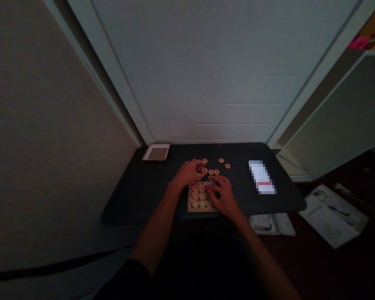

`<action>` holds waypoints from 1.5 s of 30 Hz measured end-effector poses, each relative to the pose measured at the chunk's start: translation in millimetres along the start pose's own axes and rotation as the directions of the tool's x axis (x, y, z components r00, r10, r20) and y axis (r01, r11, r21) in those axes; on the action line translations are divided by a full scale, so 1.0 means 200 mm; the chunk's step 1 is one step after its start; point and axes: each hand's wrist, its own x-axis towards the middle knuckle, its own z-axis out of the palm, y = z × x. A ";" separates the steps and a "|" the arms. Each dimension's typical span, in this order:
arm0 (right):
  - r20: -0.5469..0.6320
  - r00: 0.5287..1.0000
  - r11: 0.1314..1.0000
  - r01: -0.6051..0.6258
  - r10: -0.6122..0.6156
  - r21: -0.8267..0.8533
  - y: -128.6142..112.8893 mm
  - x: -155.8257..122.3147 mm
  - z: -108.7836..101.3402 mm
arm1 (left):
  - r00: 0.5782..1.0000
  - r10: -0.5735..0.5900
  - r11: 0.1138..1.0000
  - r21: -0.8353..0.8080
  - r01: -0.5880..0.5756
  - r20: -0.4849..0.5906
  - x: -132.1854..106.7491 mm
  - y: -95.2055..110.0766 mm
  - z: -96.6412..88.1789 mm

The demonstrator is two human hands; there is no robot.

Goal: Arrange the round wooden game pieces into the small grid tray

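**Both hands at the tray of round pieces**

Nearest to me are my two bare forearms (156, 233), reaching up from the bottom edge onto the dark desk (134, 200).

Far left, at the back corner of the desk, lies a shallow lid (156, 153) with a pale rim, well apart from everything else. Next comes my left hand (189, 171), knuckles up and fingers curled down, just behind the tray. Its fingertips sit against the nearest of the loose pieces (216, 171) scattered on the desk (light is poor, so I cannot tell whether that grip is closed on a piece or merely resting beside one).

Below it, in the middle of the desk, is the square tray (190, 199), packed with rows of round pieces (199, 192) marked in red and black. My right hand (222, 196) lies flat over the tray's right side, palm down, grip apart, fingers spread and touching the pieces there without holding any.

Further right, a white packet (261, 177) rests on the desk, its face blurred. Beyond the desk's right edge, papers (331, 212) lie on the floor. A pale door (212, 62) stands behind the desk.
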 end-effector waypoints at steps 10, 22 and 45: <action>0.020 1.000 1.000 -0.008 0.008 -0.001 0.01 -0.01 0.00 | 0.990 0.066 0.977 -0.196 -0.090 -0.124 -0.11 0.04 -0.07; -0.046 0.997 0.993 -0.055 0.060 0.104 -0.02 0.01 -0.02 | 0.994 -0.008 0.929 -0.368 -0.035 -0.113 -0.22 0.10 -0.02; -0.063 0.953 0.881 -0.246 0.295 0.405 -0.02 0.01 -0.04 | 0.998 -0.047 0.846 -0.529 0.067 0.051 -0.31 0.17 0.10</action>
